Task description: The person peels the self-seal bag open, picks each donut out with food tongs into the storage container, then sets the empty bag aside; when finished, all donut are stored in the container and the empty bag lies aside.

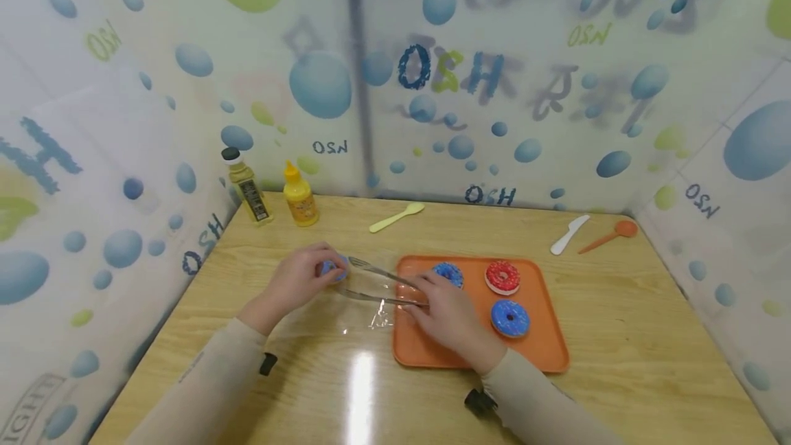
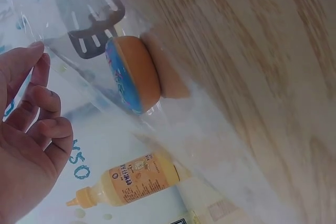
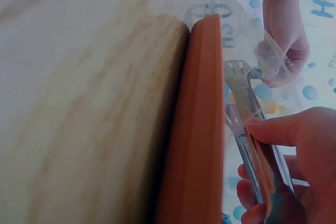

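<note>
My left hand [image 1: 295, 277] pinches the rim of a clear plastic bag [image 1: 378, 313] between thumb and index finger, left of the orange tray. A blue toy donut [image 2: 134, 74] with an orange-brown base shows through the bag in the left wrist view; it stands on edge there, below the left fingertips. Metal tongs [image 1: 386, 301] are gripped in my right hand [image 1: 454, 314], over the tray's left part. Their slotted tips point left toward the bag and stand apart. One slotted tip [image 2: 94, 40] is close to the donut; whether they touch, I cannot tell.
The orange tray [image 1: 432, 358] carries two blue donuts [image 1: 510, 318] and a red donut [image 1: 502, 277]. Behind stand an oil bottle [image 1: 250, 191] and a yellow squeeze bottle [image 1: 301, 199]. A yellow-green spoon [image 1: 395, 218], a white knife [image 1: 568, 235] and an orange spoon [image 1: 624, 229] lie along the back.
</note>
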The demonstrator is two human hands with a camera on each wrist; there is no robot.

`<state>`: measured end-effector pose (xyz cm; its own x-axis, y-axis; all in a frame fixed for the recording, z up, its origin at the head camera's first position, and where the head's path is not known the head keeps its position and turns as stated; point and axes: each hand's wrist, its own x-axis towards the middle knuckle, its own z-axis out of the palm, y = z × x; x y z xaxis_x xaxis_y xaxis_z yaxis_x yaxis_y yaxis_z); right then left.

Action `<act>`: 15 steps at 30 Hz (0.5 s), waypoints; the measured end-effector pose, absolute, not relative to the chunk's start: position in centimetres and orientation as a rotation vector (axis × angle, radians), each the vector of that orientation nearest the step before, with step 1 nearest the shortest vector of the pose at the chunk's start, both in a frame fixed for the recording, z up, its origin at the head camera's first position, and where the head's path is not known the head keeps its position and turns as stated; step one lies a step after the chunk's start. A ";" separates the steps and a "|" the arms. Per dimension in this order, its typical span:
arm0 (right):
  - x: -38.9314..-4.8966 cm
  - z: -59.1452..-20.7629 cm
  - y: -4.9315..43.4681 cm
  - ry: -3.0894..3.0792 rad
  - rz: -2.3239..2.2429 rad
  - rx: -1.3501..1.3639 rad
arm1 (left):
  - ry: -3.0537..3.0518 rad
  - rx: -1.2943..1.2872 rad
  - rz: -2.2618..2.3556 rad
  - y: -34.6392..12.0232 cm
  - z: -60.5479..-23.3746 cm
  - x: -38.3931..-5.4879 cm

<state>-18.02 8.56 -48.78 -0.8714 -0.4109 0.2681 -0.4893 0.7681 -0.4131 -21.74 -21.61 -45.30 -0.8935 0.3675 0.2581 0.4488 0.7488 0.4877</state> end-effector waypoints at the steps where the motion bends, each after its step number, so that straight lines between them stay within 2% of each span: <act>1: -18.0 -48.7 8.5 -2.804 0.718 0.715 | -2.799 -0.660 -0.836 -21.6 -45.3 -21.8; 15: -18.3 -48.8 7.4 -2.804 0.641 0.720 | -2.788 -0.702 -0.842 -21.0 -45.3 -22.1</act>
<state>-18.33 7.41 -48.81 -0.8676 -0.4177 0.2698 -0.4934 0.7902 -0.3634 -22.09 -21.00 -45.35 -0.8802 0.3929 0.2662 0.4745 0.7338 0.4862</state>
